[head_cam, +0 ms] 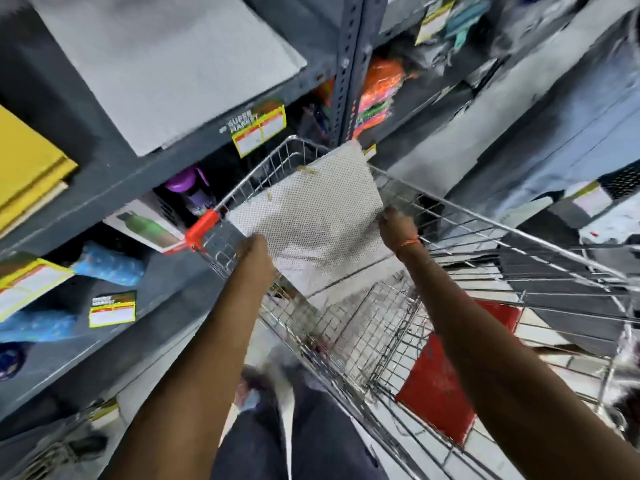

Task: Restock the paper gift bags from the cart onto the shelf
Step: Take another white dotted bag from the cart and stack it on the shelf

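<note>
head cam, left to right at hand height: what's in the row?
Blue wrapped item on the shelf → orange cart corner guard → left hand → white dotted gift bag → right hand → wire cart side.

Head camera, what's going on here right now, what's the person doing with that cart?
A person is restocking in a shop aisle. Both hands hold a white dotted paper gift bag above the wire cart: the left hand grips its near left edge and the right hand its right edge. The bag is lifted clear of the cart and not yet on the grey shelf to the left, where flat white and yellow stacks already lie. Something red shows behind the cart's wire.
</note>
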The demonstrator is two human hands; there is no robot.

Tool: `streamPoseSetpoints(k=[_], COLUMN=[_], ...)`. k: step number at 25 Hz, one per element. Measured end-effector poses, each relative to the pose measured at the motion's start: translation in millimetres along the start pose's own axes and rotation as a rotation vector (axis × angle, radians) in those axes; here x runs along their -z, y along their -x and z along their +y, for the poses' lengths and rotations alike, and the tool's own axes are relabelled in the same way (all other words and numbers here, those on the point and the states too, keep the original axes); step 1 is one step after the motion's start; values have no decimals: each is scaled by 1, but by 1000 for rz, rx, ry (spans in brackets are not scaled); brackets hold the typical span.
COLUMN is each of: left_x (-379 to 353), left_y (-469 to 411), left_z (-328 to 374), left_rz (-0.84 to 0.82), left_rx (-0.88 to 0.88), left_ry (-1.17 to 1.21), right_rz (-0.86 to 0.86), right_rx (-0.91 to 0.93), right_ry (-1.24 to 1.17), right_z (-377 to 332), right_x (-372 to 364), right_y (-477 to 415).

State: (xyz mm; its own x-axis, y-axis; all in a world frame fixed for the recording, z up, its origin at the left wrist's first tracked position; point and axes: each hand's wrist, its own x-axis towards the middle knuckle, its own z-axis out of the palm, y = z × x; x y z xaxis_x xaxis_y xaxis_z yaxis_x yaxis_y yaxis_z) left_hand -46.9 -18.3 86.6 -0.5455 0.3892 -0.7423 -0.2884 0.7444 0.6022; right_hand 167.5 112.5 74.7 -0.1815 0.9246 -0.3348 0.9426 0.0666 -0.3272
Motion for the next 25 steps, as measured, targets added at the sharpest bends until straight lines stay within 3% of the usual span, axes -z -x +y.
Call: streamPoseSetpoints(k=[3,6,9,11,17,22,25], left_x=[27,68,96,106,142,167,183], left_y=[33,72,92,99,98,94,76], left_z=[46,80,116,132,134,122,120], left_rz=[-38,-60,-72,-78,-101,-271,-262], left_rx=[-48,-240,-444,-533,-631,-553,-573], left_ry=[345,363,512,586,488,471,444], right_rz=[230,422,477,484,388,337,292], right_rx=[58,185,218,244,323,240,203], right_ry=[-174,-366,-586,-630,-727,-782,-785], right_z=[-21,-40,-67,-83,-131,-167,-200], right_x=[30,63,104,126,162,166,171], right_y=[32,56,66,66,64,53,44])
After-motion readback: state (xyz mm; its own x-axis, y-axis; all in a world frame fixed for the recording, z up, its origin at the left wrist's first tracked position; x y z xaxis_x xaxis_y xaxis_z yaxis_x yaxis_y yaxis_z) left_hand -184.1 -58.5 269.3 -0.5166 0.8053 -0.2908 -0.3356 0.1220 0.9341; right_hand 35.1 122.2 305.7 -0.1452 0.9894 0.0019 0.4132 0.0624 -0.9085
